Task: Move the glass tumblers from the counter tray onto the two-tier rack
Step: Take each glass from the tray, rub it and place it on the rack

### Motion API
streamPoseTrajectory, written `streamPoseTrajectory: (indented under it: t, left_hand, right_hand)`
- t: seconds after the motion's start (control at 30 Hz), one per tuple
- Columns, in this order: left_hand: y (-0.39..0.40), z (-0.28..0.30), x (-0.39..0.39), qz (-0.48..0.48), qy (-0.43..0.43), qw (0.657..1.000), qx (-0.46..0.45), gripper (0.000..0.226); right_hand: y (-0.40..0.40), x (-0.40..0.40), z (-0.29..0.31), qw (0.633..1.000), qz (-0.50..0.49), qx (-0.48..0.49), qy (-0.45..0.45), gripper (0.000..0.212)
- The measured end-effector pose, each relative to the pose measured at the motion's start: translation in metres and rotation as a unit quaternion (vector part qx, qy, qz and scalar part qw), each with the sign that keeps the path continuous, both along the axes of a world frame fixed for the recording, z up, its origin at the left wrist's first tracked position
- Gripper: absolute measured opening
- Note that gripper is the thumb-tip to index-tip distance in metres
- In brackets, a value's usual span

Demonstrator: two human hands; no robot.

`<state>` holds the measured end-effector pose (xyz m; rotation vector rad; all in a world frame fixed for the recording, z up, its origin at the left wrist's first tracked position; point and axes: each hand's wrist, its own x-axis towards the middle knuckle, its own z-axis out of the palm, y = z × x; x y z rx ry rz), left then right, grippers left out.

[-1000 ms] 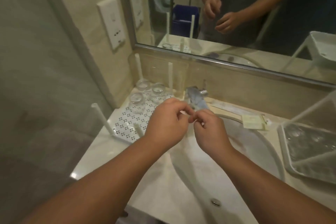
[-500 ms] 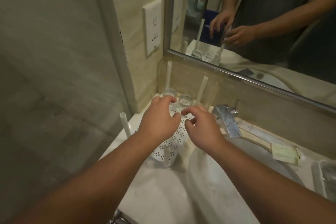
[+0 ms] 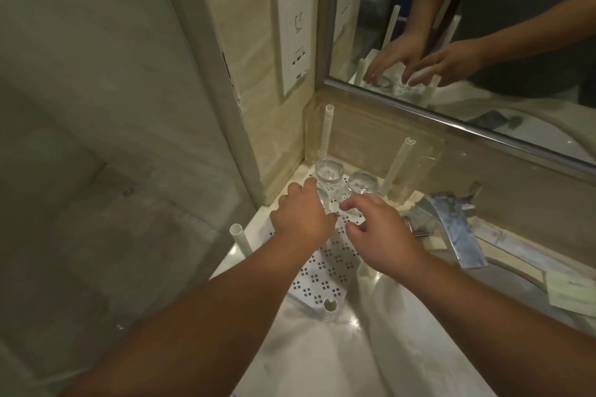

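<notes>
Three clear glass tumblers stand on a white perforated plastic tray (image 3: 325, 271) in the counter corner, long axes vertical; whether rim or base faces up cannot be told. The left hand (image 3: 301, 216) has its fingers curled round the nearest tumbler (image 3: 323, 201), mostly hidden behind the knuckles. Just beyond that grip stands the far-left tumbler (image 3: 329, 172), and to its right the far-right tumbler (image 3: 362, 183). The right hand (image 3: 379, 235) hovers above the tray with fingers loosely bent, its fingertips (image 3: 346, 205) near the far-right tumbler; contact cannot be judged. White upright posts (image 3: 328, 132) rise from the tray's corners. Right of both hands sits a chrome faucet (image 3: 451, 226).
</notes>
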<state>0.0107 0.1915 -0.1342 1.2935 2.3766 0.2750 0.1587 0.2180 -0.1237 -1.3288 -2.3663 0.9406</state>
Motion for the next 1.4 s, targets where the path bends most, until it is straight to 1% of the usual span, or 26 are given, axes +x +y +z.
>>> streamPoseTrajectory:
  t: [0.2,0.33,0.6,0.7,0.8,0.93,1.07,1.13,1.17,1.27,1.33,1.4]
  left_hand:
    - [0.002,-0.014,-0.002,0.000,-0.020,1.000,0.018,0.069]
    - [-0.006,-0.017,0.001,-0.010,-0.038,0.998,0.045,0.063]
    - [-0.024,-0.016,0.006,-0.034,-0.067,0.995,0.066,0.069]
    - [-0.030,-0.006,0.006,-0.047,-0.068,0.992,0.090,0.068]
    - [-0.034,0.012,0.007,-0.061,-0.067,0.989,0.121,0.068]
    - [-0.039,0.044,0.012,-0.082,-0.072,0.980,0.169,0.068]
    - [-0.048,0.076,0.023,-0.109,-0.048,0.974,0.191,0.067]
    - [-0.054,0.090,0.029,-0.118,-0.046,0.972,0.200,0.066]
    - [-0.057,0.096,0.032,-0.122,-0.055,0.969,0.209,0.066]
    - [-0.065,0.109,0.042,-0.124,-0.096,0.960,0.233,0.066]
    - [-0.070,0.116,0.050,-0.130,-0.111,0.955,0.241,0.066]
    - [-0.076,0.122,0.057,-0.154,-0.113,0.951,0.243,0.066]
  right_hand:
    - [0.000,0.010,-0.007,1.000,0.001,-0.011,-0.011,0.029]
    - [-0.005,0.019,-0.007,1.000,-0.008,-0.020,-0.011,0.029]
    - [-0.022,0.036,-0.008,0.999,-0.024,-0.045,-0.012,0.028]
    - [-0.029,0.039,-0.006,0.997,-0.041,-0.062,0.003,0.026]
    - [-0.035,0.042,-0.001,0.991,-0.076,-0.105,0.018,0.025]
    - [-0.045,0.042,0.008,0.969,-0.138,-0.191,0.076,0.026]
    - [-0.054,0.044,0.018,0.948,-0.177,-0.233,0.127,0.023]
    - [-0.059,0.045,0.024,0.918,-0.219,-0.283,0.171,0.018]
    - [-0.061,0.046,0.028,0.891,-0.239,-0.324,0.208,0.018]
    - [-0.069,0.048,0.041,0.778,-0.267,-0.462,0.333,0.037]
    - [-0.074,0.052,0.049,0.710,-0.251,-0.524,0.398,0.045]
    - [-0.079,0.055,0.055,0.650,-0.226,-0.562,0.458,0.048]
